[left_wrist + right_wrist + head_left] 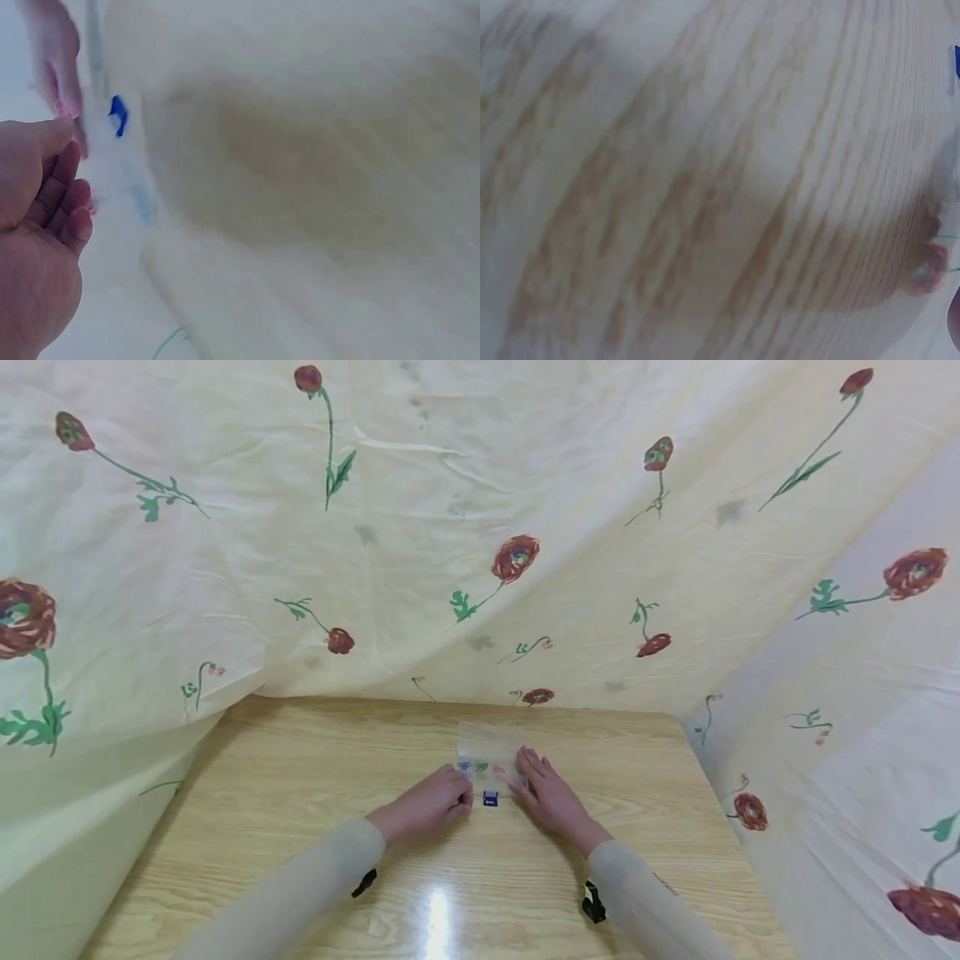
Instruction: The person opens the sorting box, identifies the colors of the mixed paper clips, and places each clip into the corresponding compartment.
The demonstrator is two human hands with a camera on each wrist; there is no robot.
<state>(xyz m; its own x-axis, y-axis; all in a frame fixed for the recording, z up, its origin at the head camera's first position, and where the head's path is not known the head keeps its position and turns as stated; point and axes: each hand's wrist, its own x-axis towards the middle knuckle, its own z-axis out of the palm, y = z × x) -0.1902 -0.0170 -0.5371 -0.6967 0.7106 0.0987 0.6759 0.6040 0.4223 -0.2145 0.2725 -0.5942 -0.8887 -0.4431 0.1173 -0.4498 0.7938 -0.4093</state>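
Observation:
A clear plastic box [491, 783] lies on the table with its transparent lid [489, 740] folded back behind it. Small blue pieces [464, 767], green pieces [482, 767] and pink pieces [498, 768] show in its compartments. A dark blue label [491, 798] sits at its front edge. My left hand [438, 800] is at the box's left end, fingers curled; in the left wrist view, its thumb and forefinger pinch a small pink wire loop [62, 108], apparently a paper clip. My right hand [553, 795] rests along the box's right end with straight fingers.
The wood-grained table [337, 743] reaches under both arms. A flower-patterned cloth [420, 527] hangs behind it and down both sides. Dark straps [592, 902] are at the wrists.

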